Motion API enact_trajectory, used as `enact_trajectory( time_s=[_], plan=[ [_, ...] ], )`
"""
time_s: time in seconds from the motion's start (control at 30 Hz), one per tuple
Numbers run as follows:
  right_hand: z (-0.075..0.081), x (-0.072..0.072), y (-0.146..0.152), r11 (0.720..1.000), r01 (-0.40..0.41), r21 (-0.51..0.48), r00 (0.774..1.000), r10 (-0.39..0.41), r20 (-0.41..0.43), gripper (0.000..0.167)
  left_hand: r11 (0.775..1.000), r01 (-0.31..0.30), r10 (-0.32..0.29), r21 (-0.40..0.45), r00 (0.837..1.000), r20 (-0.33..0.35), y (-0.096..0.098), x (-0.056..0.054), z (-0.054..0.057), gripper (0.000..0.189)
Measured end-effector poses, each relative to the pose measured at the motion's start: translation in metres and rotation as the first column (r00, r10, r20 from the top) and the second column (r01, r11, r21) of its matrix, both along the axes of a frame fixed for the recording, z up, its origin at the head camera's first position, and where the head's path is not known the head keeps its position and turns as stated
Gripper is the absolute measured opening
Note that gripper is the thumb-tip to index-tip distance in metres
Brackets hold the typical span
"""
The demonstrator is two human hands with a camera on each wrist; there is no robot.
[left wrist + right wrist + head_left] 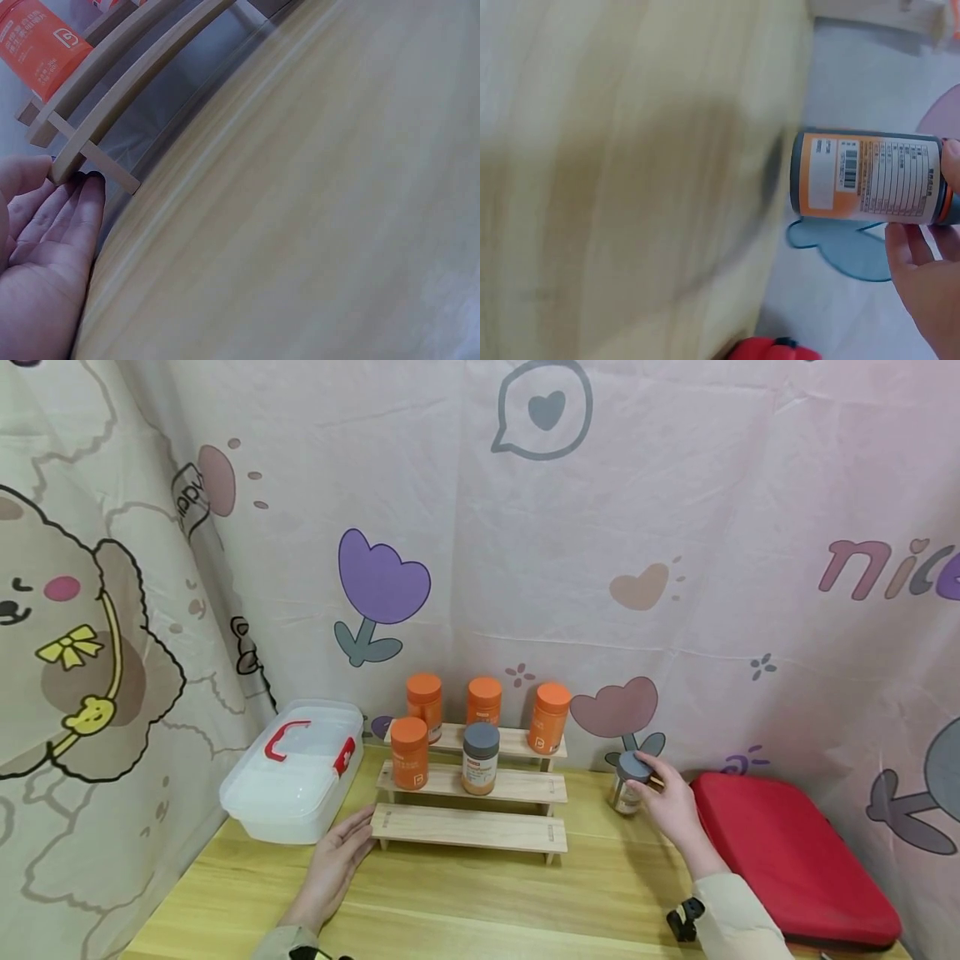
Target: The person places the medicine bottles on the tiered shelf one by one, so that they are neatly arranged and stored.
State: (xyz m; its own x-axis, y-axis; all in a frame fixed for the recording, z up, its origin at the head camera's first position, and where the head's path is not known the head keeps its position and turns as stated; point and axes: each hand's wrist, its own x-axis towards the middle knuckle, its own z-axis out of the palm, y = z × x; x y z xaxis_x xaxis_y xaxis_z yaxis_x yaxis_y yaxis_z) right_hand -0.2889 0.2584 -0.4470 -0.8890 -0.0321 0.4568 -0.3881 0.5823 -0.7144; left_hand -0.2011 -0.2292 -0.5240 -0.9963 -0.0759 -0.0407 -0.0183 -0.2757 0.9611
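My right hand (pixel 667 802) grips a small supplement bottle (pixel 627 783) by its grey lid, at the right of the shelf. The right wrist view shows the bottle's orange and white label (pixel 866 176) with a barcode; whether its base touches the table I cannot tell. My left hand (pixel 333 860) is at the left end of the lowest step of a three-tier wooden shelf (pixel 472 828), fingers mostly straight against the board's end (pixel 67 161). Several orange bottles (pixel 553 718) stand on the upper tiers, and a grey-lidded bottle (pixel 480 758) is on the middle tier.
Left of the shelf is a translucent plastic box (pixel 277 793) with a red handle and latch. A red zippered case (pixel 795 860) lies on the wooden table (pixel 480 910) at the right. Behind everything hangs a printed cloth (pixel 510 568).
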Motion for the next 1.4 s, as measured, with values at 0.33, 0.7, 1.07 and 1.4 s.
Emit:
enact_trajectory(
  time_s=[0.33,0.7,1.07,1.4],
  plan=[
    [0.030,0.016,-0.013,0.982,-0.189,-0.013,0.982,0.188,-0.028,0.049,1.000,0.008,-0.008,-0.003,1.000,0.004,0.000,0.000,0.001,0.051],
    [0.064,0.024,-0.051,0.931,-0.360,-0.064,0.932,0.355,-0.073,0.046,1.000,-0.002,0.002,-0.009,1.000,0.009,0.000,-0.001,0.002,0.051],
    [0.064,0.016,-0.090,0.909,-0.414,-0.059,0.910,0.413,-0.027,0.047,1.000,0.009,-0.009,0.004,1.000,0.028,0.001,0.000,0.002,0.052],
    [0.061,0.011,-0.099,0.916,-0.402,-0.009,0.916,0.402,-0.011,0.045,1.000,0.008,-0.008,0.000,1.000,0.019,0.000,0.000,0.002,0.051]
  ],
)
